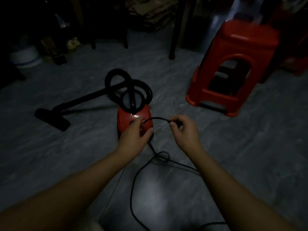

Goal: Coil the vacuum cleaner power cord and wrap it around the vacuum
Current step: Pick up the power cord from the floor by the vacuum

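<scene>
Head view: left hand [135,135] and right hand [182,130] each pinch the cord [156,118] in a tight grip over the red vacuum [128,117], slack kinked on the floor [233,147], so best draw even, untwisted loops

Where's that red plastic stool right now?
In the head view, the red plastic stool stands upper right on the grey tiled floor, right of the small red vacuum cleaner.

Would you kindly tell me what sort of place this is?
Probably a dimly lit room in a home, perhaps a storage corner: a grey tiled floor, a red plastic stool, a small red vacuum and stacked cardboard at the back.
</scene>
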A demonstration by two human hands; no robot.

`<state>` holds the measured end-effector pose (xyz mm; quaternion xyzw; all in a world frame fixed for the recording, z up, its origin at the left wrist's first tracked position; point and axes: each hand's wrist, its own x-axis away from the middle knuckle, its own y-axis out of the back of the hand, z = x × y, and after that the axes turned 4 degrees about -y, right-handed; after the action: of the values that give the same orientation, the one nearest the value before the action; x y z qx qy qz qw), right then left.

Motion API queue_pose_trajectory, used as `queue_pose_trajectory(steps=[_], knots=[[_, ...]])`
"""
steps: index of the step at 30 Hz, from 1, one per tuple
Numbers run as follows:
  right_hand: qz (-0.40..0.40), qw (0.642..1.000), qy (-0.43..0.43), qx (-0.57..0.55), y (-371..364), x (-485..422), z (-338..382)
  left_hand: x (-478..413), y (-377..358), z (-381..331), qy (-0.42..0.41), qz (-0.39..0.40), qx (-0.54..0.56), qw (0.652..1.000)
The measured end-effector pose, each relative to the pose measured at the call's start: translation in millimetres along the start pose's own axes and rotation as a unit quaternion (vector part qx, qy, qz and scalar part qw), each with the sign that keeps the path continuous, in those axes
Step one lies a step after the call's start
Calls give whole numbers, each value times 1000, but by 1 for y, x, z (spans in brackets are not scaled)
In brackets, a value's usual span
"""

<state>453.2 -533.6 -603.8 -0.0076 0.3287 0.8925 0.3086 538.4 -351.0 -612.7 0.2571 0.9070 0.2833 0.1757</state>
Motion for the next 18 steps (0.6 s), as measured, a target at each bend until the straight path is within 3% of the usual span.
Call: queue_pose_trajectory(steps=[3, 8, 11, 14, 18], knots=[[-15, 999, -4, -40, 25, 0, 16, -11, -3, -22, -21, -23, 36, 999], [-19, 987, -91, -129, 19, 14, 0, -12, -14, -3, -49, -55, -35, 997], [-8, 976, -132, -174, 17, 13, -5, -9, -15, 14, 29, -8, -46, 998], [9, 962, -166, -215, 16, 13, -5, -11, -12, 19, 116, 37, 65, 990], [22, 959, -182, -218, 1, 14, -1, -14, -5, 12, 108, 0, 112, 988]])
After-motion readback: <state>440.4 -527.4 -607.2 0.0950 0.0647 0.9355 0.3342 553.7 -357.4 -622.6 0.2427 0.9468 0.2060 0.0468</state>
